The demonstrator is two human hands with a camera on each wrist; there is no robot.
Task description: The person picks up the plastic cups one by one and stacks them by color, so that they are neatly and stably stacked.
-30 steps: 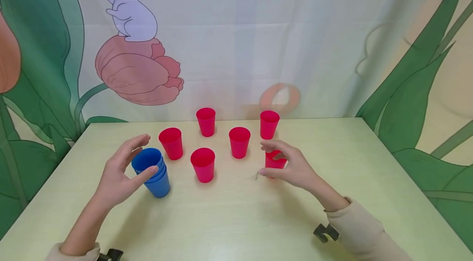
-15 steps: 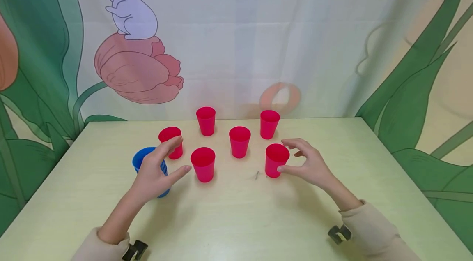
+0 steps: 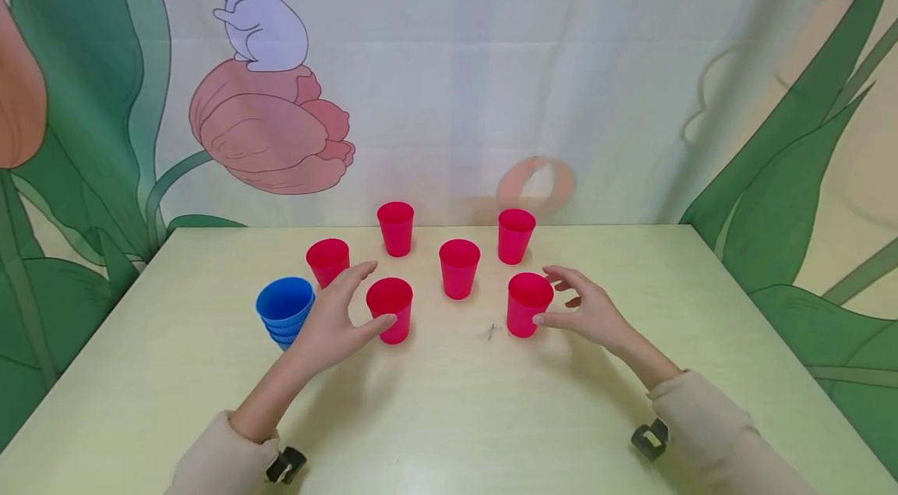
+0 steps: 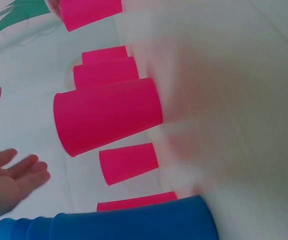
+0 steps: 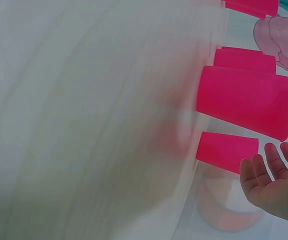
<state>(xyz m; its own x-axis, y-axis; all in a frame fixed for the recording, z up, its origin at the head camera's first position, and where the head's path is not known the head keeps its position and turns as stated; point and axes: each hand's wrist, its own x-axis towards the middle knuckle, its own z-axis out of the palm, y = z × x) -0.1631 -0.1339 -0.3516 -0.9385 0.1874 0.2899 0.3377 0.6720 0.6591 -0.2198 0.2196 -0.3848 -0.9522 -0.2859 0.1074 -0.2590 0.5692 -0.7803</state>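
Note:
My left hand (image 3: 335, 330) is spread beside the front-left red cup (image 3: 393, 304), thumb in front of it in the head view. In the left wrist view a gap shows between the fingers (image 4: 28, 172) and that cup. My right hand (image 3: 588, 314) stands around the right side of the front-right red cup (image 3: 525, 302), thumb overlapping its lower side; whether it touches is unclear. Both hands hold nothing. A stack of blue cups (image 3: 284, 304) stands to the left, partly behind my left hand. All the cups stand upright, mouths up.
More red cups stand behind: one at the left (image 3: 327, 259), one in the middle (image 3: 459, 270), and two at the back, left (image 3: 396, 230) and right (image 3: 515, 236). A printed curtain (image 3: 449, 90) hangs at the table's (image 3: 449, 417) far edge.
My left hand has moved right, from the blue stack to the front-left red cup. My right hand has shifted right, from in front of the front-right red cup to its right side.

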